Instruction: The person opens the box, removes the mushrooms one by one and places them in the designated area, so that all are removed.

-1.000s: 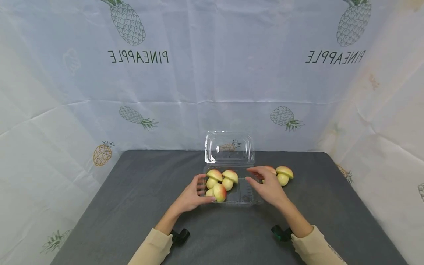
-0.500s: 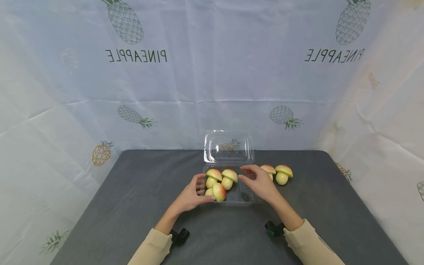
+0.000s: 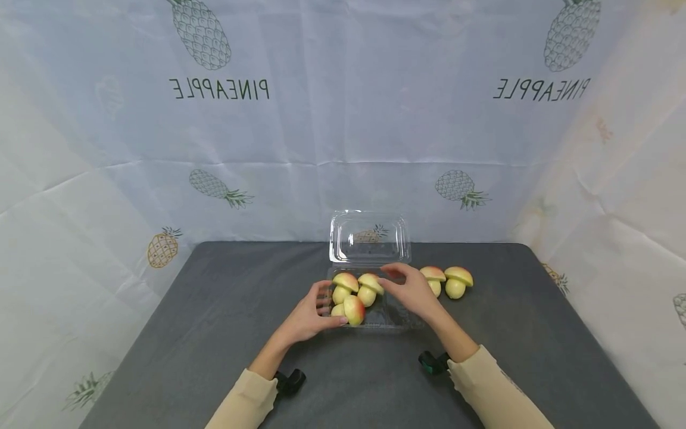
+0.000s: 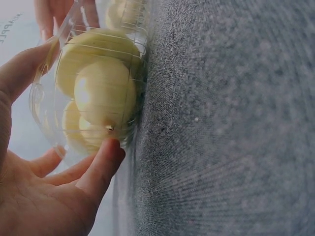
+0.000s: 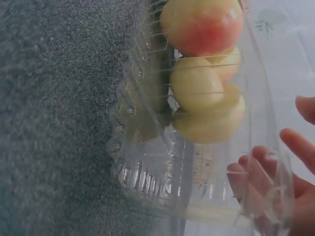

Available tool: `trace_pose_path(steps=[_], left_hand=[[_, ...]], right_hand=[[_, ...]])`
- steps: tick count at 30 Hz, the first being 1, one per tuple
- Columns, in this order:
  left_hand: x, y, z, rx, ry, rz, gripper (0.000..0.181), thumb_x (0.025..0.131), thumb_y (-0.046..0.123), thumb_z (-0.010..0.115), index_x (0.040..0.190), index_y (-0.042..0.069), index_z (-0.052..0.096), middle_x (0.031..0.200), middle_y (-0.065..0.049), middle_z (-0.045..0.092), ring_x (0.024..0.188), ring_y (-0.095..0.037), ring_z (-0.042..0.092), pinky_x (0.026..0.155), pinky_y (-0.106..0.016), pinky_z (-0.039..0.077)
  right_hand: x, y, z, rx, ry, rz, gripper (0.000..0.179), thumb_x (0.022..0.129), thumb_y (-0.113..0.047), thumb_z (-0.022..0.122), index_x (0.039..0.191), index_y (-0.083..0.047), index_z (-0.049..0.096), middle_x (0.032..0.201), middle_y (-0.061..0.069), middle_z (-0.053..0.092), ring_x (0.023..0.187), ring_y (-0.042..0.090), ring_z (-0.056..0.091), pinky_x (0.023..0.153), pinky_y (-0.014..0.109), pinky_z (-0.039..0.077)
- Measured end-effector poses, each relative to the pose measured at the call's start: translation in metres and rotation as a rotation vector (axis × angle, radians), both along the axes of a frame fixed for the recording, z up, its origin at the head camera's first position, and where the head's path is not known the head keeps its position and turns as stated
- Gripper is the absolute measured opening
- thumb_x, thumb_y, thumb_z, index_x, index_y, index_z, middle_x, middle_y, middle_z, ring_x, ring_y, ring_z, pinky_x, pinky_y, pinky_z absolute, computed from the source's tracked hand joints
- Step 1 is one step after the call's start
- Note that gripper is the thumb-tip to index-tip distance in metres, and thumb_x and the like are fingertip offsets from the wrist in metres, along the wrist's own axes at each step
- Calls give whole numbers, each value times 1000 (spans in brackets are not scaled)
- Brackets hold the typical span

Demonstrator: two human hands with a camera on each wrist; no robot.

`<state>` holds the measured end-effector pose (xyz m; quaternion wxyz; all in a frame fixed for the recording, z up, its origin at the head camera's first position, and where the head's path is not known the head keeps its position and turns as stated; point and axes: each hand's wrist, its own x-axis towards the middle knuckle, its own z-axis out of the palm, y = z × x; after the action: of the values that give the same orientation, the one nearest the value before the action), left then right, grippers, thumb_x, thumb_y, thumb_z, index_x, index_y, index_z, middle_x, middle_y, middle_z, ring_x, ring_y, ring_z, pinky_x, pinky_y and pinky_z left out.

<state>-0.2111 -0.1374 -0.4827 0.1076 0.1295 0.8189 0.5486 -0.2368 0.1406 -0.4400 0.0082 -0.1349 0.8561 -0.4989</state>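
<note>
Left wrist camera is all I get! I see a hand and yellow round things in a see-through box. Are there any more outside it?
Observer: Yes, in the head view two mushroom-shaped pieces rest on the dark table, to the right of the box.
Operator: Is there a lid, and is it closed?
Observer: The head view shows a clear lid, and it's open, at the far side of the box.
Operator: Are the things in the box just yellow all over?
Observer: No, the right wrist view shows a big red patch on the closest one.
</note>
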Motion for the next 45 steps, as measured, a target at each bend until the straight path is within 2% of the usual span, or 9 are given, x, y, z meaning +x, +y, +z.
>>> trace_pose_path(steps=[5,12,17,29,36,45], left_hand=[[0,-1,0,13,0,-9,91,86,29,84,157,8,30,149,-23,41,130,-43,52,99,-55,52],[2,-4,0,-4,8,1,93,86,34,85,156,9,30,149,-21,42,132,-39,51,103,-52,50],[3,-5,-2,-10,9,0,94,86,37,84,156,9,29,149,-21,42,132,-40,51,103,-51,50],[3,-4,-2,2,2,2,92,87,34,84,156,8,29,148,-23,41,132,-42,51,103,-54,49],[0,-2,-1,1,0,-16,93,86,36,84,156,11,28,149,-21,41,132,-40,51,103,-52,50],[1,-2,0,-13,-3,-16,94,86,37,84,156,11,28,150,-24,39,131,-42,52,100,-53,52]], right_hand=[[-5,-5,-2,36,-19,-3,45,98,-31,71,135,-6,64,135,15,60,124,36,57,95,50,54],[-12,-13,-9,57,-27,21,47,98,-35,70,136,-8,64,136,14,61,125,35,56,97,53,51],[-15,-16,-15,77,-44,5,47,99,-34,69,136,-6,64,136,15,61,125,36,56,98,54,51],[-22,-25,-25,41,-119,-19,42,97,-31,73,132,-9,67,127,10,66,116,30,61,91,46,55],[-23,-25,-26,57,-122,-40,40,97,-30,73,131,-11,67,127,10,66,116,30,61,90,46,55],[-20,-25,-22,74,-109,-51,38,96,-28,73,129,-11,69,127,10,66,113,30,63,86,45,56]])
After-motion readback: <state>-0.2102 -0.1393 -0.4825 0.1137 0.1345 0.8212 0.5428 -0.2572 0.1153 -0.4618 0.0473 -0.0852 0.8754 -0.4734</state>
